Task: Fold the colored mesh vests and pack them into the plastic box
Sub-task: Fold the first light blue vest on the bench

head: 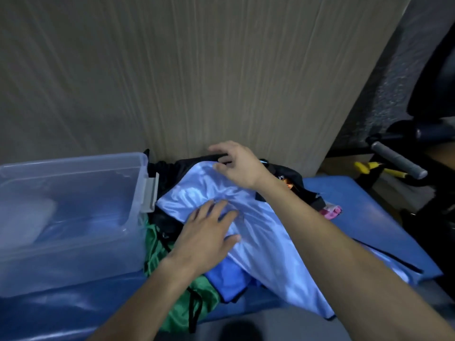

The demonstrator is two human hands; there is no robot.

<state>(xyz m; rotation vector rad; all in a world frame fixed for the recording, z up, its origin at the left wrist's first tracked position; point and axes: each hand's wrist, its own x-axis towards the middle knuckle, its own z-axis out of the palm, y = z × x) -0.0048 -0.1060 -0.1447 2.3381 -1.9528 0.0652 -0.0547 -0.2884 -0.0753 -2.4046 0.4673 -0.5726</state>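
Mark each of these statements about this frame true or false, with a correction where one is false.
1. The left hand lies flat with spread fingers on the light blue vest. True.
2. The right hand is inside the plastic box. False: it grips the vest's far edge, to the right of the box.
3. A green vest lies partly under the light blue vest. True.
4. The plastic box has its lid on. False: it is open on top.
5. The plastic box stands to the left of the vest pile. True.
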